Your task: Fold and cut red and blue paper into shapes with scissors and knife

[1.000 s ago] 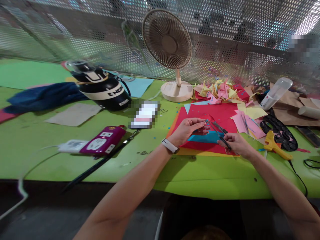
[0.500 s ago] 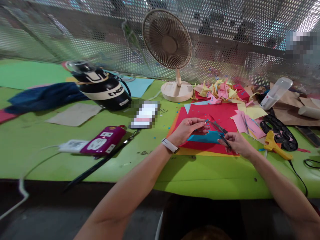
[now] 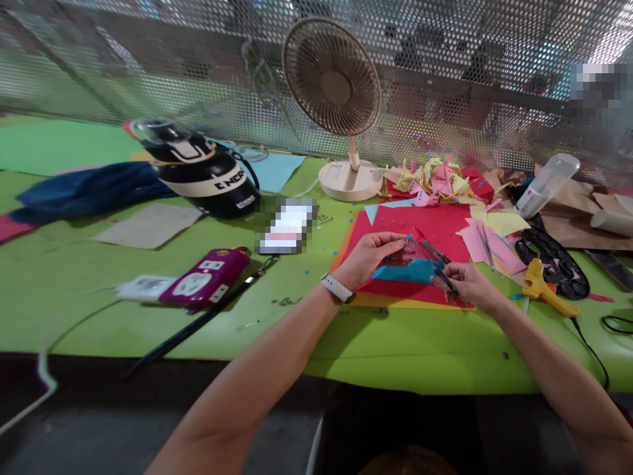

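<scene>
My right hand [image 3: 462, 285] is closed round the handles of dark scissors [image 3: 435, 253], whose blades point up and left toward my other hand. Between the fingertips of my left hand [image 3: 378, 254] is a small piece of blue paper [image 3: 408, 237], close to the blade tips; whether the blades touch it I cannot tell. Under both hands lies a stack of coloured sheets, with red paper [image 3: 422, 221] on top and a strip of blue paper [image 3: 403, 272] across it. Tiny blue bits are scattered on the red sheet and the green table.
A fan [image 3: 350, 178] stands behind the stack, beside a heap of paper scraps [image 3: 440, 185]. To the right lie a yellow glue gun [image 3: 546, 290], a black palette [image 3: 554, 264] and a clear bottle [image 3: 546, 186]. Leftward are a phone [image 3: 287, 227], a purple power strip [image 3: 205, 280] and a black flask [image 3: 208, 181].
Both hands stay almost where they were, with the scissors and the small blue piece still held near each other. The small blue piece appears to have shifted very slightly.
</scene>
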Demonstrator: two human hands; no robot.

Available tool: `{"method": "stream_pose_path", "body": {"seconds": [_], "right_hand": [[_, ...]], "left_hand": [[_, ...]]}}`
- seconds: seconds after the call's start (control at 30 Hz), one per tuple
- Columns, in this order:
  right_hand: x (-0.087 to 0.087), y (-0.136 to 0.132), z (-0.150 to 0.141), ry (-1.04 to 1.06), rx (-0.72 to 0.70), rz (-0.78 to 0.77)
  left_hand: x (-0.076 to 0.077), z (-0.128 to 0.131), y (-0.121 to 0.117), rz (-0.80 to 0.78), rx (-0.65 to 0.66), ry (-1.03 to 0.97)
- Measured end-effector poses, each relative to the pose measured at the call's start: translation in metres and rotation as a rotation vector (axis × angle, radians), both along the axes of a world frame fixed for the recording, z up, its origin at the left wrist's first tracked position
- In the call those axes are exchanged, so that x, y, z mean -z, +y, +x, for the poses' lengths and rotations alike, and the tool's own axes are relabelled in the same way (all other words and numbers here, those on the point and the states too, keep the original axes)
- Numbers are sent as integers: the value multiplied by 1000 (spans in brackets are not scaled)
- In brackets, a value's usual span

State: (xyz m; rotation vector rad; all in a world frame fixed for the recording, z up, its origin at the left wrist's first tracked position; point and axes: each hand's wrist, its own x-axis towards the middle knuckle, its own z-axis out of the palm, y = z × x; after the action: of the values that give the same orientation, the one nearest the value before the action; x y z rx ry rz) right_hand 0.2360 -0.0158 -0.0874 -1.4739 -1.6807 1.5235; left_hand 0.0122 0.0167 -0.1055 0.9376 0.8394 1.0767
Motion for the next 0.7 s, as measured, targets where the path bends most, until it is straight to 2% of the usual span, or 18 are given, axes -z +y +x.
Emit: {"method": "stream_pose_path", "body": {"seconds": [0.2, 0.7], "right_hand": [[4, 1, 2, -4, -7, 2], [1, 0, 0, -20, 20, 21]], "left_hand": [[1, 0, 0, 0, 5, -1], [-1, 0, 0, 5, 6, 3]]}}
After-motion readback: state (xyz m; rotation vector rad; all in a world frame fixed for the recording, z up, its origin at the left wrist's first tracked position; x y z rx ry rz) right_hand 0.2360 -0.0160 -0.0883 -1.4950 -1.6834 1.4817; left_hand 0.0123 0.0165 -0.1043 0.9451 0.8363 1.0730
